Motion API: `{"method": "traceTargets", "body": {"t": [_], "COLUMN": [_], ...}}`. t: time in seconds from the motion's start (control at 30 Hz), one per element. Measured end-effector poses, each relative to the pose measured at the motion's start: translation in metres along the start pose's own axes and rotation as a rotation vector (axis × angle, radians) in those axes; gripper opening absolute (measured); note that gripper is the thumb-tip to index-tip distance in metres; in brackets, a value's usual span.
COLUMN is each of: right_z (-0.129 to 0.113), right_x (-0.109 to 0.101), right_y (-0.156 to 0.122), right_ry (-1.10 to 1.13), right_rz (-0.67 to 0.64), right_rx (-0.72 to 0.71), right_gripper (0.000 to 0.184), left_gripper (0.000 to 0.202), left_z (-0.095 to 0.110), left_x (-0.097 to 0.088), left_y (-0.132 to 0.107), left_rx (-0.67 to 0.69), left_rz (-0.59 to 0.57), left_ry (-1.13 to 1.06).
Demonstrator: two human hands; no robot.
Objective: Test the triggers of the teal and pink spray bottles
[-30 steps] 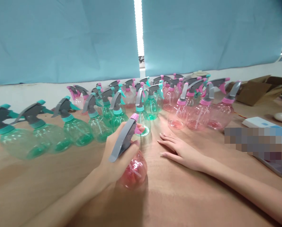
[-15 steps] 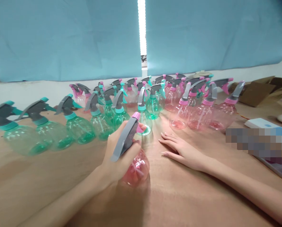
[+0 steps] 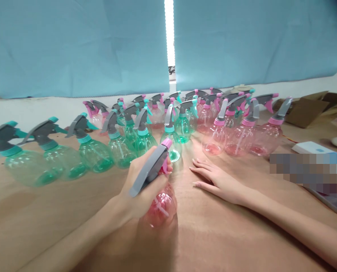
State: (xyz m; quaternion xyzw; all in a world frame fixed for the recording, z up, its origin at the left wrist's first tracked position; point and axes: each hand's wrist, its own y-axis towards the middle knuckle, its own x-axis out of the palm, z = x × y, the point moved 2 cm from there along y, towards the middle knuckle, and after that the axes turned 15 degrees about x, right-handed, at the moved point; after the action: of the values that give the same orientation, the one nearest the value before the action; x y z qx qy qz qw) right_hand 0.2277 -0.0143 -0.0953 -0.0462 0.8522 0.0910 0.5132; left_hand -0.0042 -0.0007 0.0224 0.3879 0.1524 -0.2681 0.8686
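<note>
On the brown table [image 3: 72, 211], left hand [image 3: 141, 185] fingers grip a round pink bottle [image 3: 161, 206]; right hand [image 3: 217, 180] lies flat.

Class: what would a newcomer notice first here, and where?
A crowd of green spray bottles on the left and pink spray bottles on the right fans across the brown table. In front, the left hand grips one pink bottle; the right hand lies flat beside it.
</note>
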Motion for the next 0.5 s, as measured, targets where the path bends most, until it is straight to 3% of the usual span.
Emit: {"method": "traceTargets", "body": {"t": [0.3,0.5], "right_z": [0.000,0.000], "right_x": [0.000,0.000], "right_y": [0.000,0.000], "right_ry": [0.009,-0.007], "right_rz": [0.001,-0.008], "right_rx": [-0.001,-0.004], "right_gripper": [0.060,0.061], "left_gripper": [0.009,0.031], "left_z": [-0.012,-0.007], "left_x": [0.001,0.004], "left_y": [-0.004,-0.004], "left_rx": [-0.076,-0.066], "left_rz": [0.037,0.043], "left_ry": [-0.012,-0.010]}}
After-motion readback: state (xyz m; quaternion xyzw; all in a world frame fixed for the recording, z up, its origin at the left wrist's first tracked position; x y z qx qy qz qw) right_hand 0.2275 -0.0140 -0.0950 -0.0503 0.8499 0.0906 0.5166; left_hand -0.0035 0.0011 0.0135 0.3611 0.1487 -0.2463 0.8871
